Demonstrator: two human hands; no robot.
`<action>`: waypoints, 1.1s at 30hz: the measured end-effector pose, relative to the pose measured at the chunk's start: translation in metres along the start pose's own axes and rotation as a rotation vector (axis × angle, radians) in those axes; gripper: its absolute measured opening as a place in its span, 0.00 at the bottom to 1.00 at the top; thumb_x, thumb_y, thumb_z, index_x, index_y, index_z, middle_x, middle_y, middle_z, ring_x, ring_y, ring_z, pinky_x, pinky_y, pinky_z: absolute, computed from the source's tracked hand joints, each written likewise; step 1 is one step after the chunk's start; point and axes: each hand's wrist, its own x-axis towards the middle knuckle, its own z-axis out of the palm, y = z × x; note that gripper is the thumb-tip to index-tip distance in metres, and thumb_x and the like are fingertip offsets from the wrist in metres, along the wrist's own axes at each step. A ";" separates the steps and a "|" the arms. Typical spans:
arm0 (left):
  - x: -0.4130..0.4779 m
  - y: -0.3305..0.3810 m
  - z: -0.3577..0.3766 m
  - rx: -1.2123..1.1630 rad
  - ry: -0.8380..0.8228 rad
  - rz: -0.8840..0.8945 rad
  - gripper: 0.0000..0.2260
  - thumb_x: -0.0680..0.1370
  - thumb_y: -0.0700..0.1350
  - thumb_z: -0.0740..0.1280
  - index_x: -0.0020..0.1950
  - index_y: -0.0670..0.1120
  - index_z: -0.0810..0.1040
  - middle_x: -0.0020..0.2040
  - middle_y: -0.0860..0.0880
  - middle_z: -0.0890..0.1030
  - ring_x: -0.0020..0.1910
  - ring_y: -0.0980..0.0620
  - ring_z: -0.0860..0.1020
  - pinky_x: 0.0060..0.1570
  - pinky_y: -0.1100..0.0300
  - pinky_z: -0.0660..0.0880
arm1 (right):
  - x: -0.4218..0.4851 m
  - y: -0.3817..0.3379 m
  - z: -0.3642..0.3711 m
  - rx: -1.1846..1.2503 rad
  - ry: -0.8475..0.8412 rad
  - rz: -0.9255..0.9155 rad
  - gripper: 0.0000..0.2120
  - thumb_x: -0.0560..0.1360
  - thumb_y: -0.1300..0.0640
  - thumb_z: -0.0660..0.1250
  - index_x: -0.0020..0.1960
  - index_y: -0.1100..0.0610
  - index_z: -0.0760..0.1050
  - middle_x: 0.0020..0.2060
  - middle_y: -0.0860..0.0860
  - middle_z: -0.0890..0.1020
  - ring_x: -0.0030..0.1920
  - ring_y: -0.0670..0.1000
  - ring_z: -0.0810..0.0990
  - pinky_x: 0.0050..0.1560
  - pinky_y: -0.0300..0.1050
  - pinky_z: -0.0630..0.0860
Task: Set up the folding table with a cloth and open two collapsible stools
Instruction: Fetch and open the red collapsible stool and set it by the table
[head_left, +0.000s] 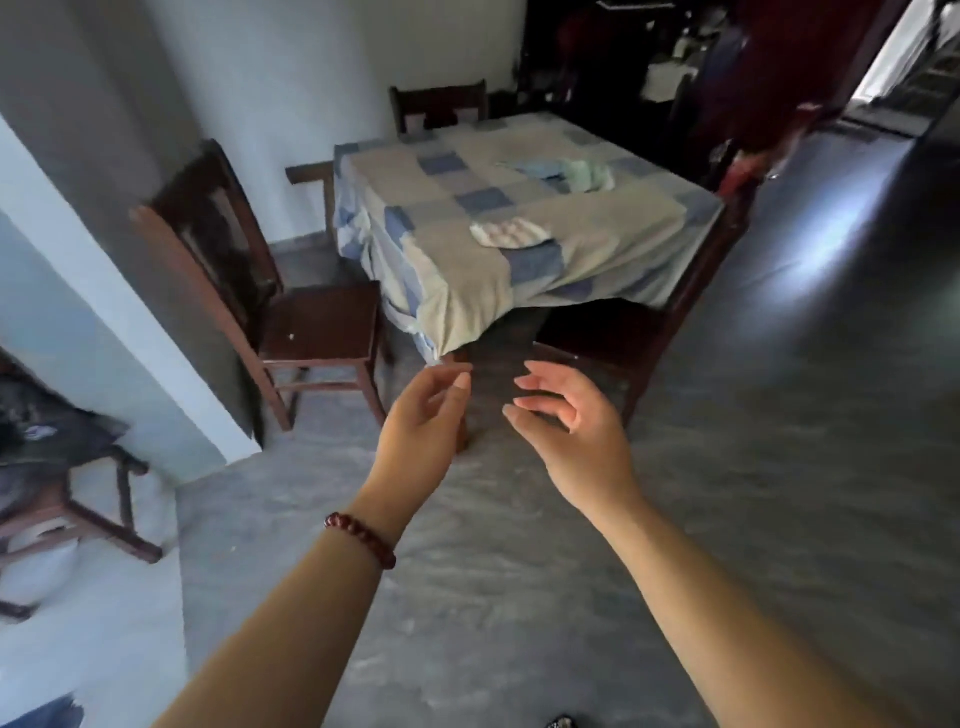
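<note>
At 12 o'clock, a blue-and-beige checked cloth (524, 208) covers the table, its near corner hanging beside a dark wooden table leg (463, 437). On the cloth lie a white bumpy pad (509, 234) and, toward 1 o'clock, folded pale blue and green fabrics (561, 174). At the centre, the left hand (421, 426), with a dark red beaded bracelet (361, 540) on its wrist, and the right hand (566, 431) reach forward, fingers loosely curled, grasping nothing. Whether the left hand touches the corner cannot be told. A dark brown wooden chair (311, 322) stands at 10 o'clock.
</note>
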 end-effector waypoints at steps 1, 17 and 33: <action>0.008 0.004 0.024 -0.006 -0.031 -0.001 0.05 0.80 0.47 0.62 0.51 0.53 0.77 0.41 0.56 0.78 0.33 0.69 0.74 0.35 0.76 0.69 | 0.006 0.002 -0.021 -0.004 0.028 0.006 0.18 0.71 0.66 0.71 0.58 0.55 0.74 0.51 0.50 0.79 0.49 0.47 0.80 0.46 0.30 0.75; 0.089 0.056 0.305 -0.058 -0.443 0.129 0.07 0.80 0.46 0.61 0.56 0.51 0.77 0.49 0.60 0.79 0.46 0.72 0.75 0.48 0.77 0.69 | 0.082 0.029 -0.272 -0.044 0.414 0.012 0.16 0.71 0.63 0.72 0.58 0.54 0.76 0.52 0.49 0.81 0.49 0.45 0.81 0.45 0.31 0.75; 0.282 0.088 0.512 -0.035 -0.659 0.218 0.07 0.80 0.48 0.61 0.56 0.51 0.75 0.53 0.58 0.78 0.48 0.75 0.73 0.47 0.81 0.66 | 0.291 0.055 -0.432 -0.062 0.621 0.005 0.15 0.70 0.66 0.72 0.51 0.51 0.75 0.49 0.49 0.80 0.45 0.44 0.80 0.44 0.32 0.75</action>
